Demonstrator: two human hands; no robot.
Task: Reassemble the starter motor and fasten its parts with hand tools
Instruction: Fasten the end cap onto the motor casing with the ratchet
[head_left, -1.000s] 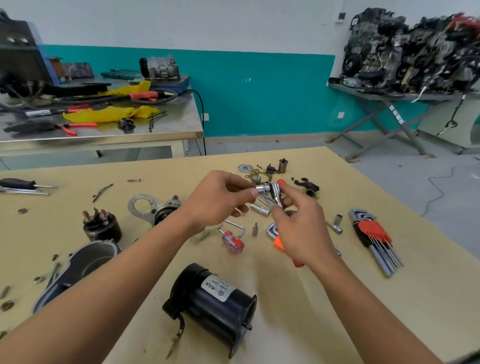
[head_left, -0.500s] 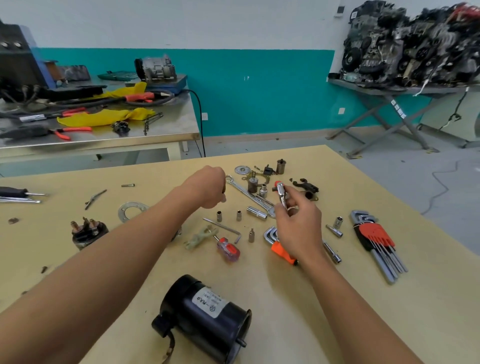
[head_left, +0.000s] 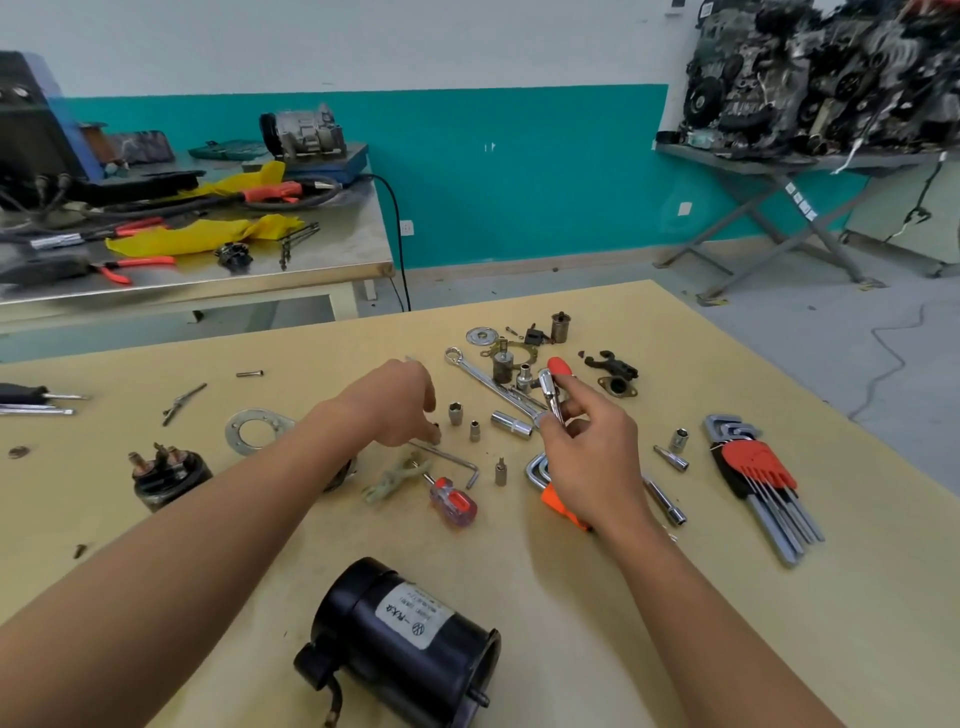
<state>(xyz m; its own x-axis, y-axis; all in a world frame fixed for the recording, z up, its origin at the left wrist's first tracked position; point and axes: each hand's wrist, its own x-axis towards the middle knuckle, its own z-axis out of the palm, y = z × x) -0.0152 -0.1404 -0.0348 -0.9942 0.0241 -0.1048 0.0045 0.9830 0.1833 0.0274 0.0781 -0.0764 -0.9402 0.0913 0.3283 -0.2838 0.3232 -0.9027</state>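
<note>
The black starter motor body (head_left: 405, 644) lies on its side at the 6 o'clock edge of the counter (head_left: 701, 623), label up, with its open end toward 4 o'clock. At its 1 o'clock the right grip (head_left: 592, 457) is clenched around a ratchet (head_left: 549, 395), chrome head pointing to 12 and orange handle showing below the palm. At the body's 12 o'clock the left grip (head_left: 395, 405) has its fingers curled down beside a small socket (head_left: 455, 414); I cannot tell whether it pinches anything. A stubby screwdriver (head_left: 452, 501) lies between the arms. The solenoid (head_left: 169, 475) stands at 10 o'clock and the hex key set (head_left: 758, 478) lies at 2 o'clock.
</note>
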